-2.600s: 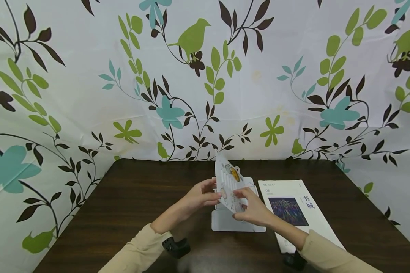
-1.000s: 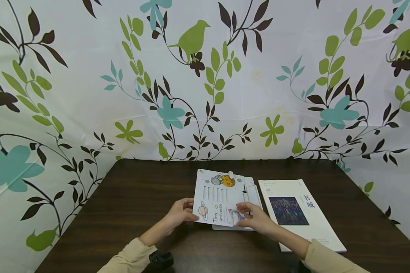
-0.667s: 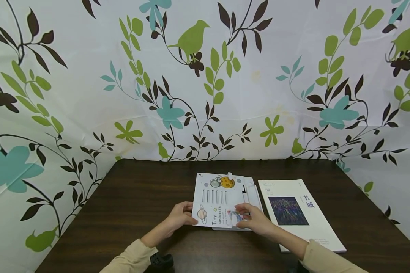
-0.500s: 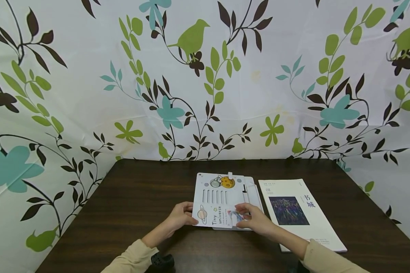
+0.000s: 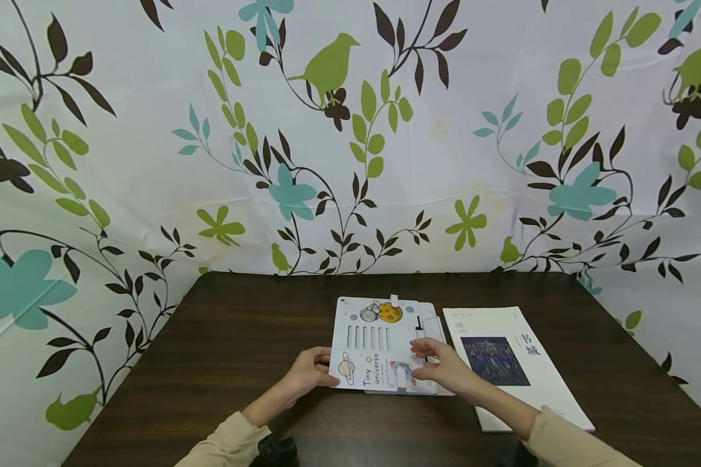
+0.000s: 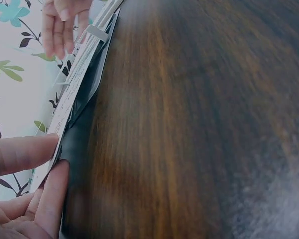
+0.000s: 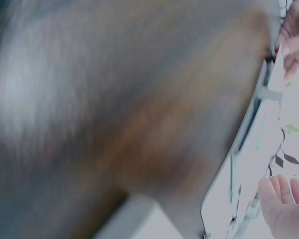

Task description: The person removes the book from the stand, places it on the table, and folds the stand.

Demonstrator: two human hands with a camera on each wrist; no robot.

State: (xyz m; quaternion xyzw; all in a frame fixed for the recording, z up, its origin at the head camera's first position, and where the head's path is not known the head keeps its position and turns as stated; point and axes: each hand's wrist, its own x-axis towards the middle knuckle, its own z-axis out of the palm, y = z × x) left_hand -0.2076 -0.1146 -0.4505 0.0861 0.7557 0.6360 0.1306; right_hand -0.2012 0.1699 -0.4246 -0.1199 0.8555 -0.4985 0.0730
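Note:
A white book stand printed with a planet, an astronaut and "Tiny universe" lies tilted at the middle of the table, its printed panel over a white base. My left hand pinches the panel's near left edge; in the left wrist view the thumb is on the printed face and fingers are beneath. Over the stand's right side, my right hand is apart from the panel with relaxed fingers, as the right hand in the right wrist view also shows. A clear plastic clip sits on the panel's near edge.
To the right of the stand lies a white book with a dark picture on its cover. The dark wood table ends at a patterned cloth hanging behind it.
The stand's panel has come down from nearly upright to a shallow tilt, facing up. My right hand has let go of its near right part and moved slightly right.

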